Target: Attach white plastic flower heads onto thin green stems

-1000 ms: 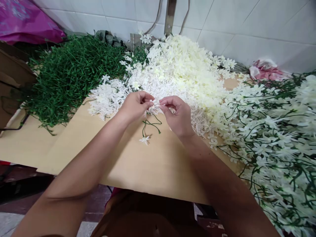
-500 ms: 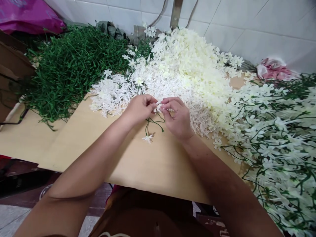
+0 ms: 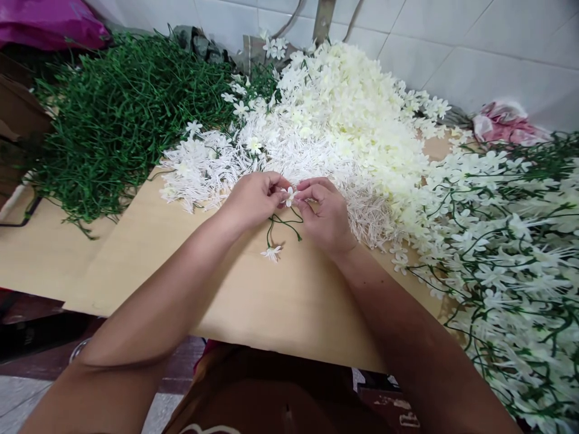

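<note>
My left hand (image 3: 253, 198) and my right hand (image 3: 324, 214) meet at the middle of a tan board (image 3: 253, 295). Both are closed in a pinch around a small white artificial flower (image 3: 288, 195). A thin green stem (image 3: 279, 225) hangs below the fingers, with one white flower (image 3: 272, 252) at its lower tip resting on the board. Just behind the hands lies a heap of loose white flower heads (image 3: 266, 157).
A pile of bare green stems (image 3: 122, 114) fills the back left. Cream flower heads (image 3: 353, 108) are heaped at the back centre. Stems with flowers attached (image 3: 511, 241) spread over the right side. A white tiled wall (image 3: 474, 54) stands behind; a pink bag (image 3: 45, 24) lies far left.
The view has tilted slightly. My fingertips have shifted a little, and the white flower between them now shows more plainly. The hanging stem has barely moved.
</note>
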The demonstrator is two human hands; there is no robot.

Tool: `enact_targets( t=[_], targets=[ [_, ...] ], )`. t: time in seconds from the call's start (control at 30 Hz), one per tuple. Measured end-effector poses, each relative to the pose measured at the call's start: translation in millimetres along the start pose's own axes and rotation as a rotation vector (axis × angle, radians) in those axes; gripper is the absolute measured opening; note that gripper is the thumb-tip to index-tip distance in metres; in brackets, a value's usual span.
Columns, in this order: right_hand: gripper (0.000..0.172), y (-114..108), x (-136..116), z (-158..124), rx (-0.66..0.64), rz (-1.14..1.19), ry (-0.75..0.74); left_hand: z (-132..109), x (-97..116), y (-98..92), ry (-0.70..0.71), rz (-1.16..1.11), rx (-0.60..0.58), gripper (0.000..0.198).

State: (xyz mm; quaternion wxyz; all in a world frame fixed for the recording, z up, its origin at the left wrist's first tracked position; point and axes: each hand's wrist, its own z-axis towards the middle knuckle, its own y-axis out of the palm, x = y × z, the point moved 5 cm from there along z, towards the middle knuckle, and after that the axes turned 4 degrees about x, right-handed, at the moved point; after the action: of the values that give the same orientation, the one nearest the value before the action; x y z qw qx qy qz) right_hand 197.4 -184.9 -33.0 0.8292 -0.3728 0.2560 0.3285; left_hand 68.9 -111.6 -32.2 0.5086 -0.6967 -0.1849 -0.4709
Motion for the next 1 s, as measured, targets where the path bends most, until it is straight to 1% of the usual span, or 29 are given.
enact_targets(
  t=[0.13, 0.3, 0.4, 0.5, 0.6, 0.67, 0.7, 0.77, 0.8, 0.87, 0.93, 0.97, 1.0],
  targets=[
    [0.011, 0, -2, 0, -0.042, -0.039, -0.011, 1, 0, -2.8, 0.018, 0.048, 0.016, 0.017],
    [0.011, 1, -2, 0, -0.032, -0.067, -0.043, -2, 5, -4.9, 0.091, 0.138, 0.033, 0.02],
    [0.011, 3, 1, -1, -0.04, -0.085, -0.028, -5, 9, -2.2, 0.132, 0.192, 0.014, 0.022],
    [0.011, 5, 6, -2, -0.05, -0.031, 0.055, -7, 12, 1.5, 0.178, 0.212, 0.011, 0.024],
    [0.009, 6, 10, -3, -0.108, 0.146, 0.189, -5, 13, 1.6, 0.184, 0.063, 0.001, 0.024],
    [0.009, 5, 13, -2, -0.123, 0.241, 0.257, -4, 13, -0.9, 0.165, -0.047, -0.036, 0.024],
    [0.009, 4, 15, 0, -0.111, 0.272, 0.284, -4, 13, -3.1, 0.157, -0.063, -0.052, 0.023],
    [0.009, -2, 20, 3, -0.063, 0.326, 0.333, -5, 14, -7.4, 0.168, -0.005, -0.078, 0.019],
    [0.01, -4, 23, 5, -0.044, 0.358, 0.359, -6, 15, -7.5, 0.195, 0.052, -0.107, 0.016],
    [0.012, -8, 29, 7, -0.021, 0.435, 0.407, -12, 18, -0.1, 0.306, 0.196, -0.229, 0.011],
    [0.014, -11, 33, 9, -0.01, 0.513, 0.438, -19, 20, 14.6, 0.453, 0.356, -0.367, 0.01],
    [0.015, -12, 34, 10, -0.01, 0.551, 0.449, -22, 20, 22.2, 0.521, 0.432, -0.41, 0.012],
    [0.017, -12, 34, 10, -0.016, 0.585, 0.46, -24, 20, 28.7, 0.575, 0.497, -0.428, 0.015]
  ],
)
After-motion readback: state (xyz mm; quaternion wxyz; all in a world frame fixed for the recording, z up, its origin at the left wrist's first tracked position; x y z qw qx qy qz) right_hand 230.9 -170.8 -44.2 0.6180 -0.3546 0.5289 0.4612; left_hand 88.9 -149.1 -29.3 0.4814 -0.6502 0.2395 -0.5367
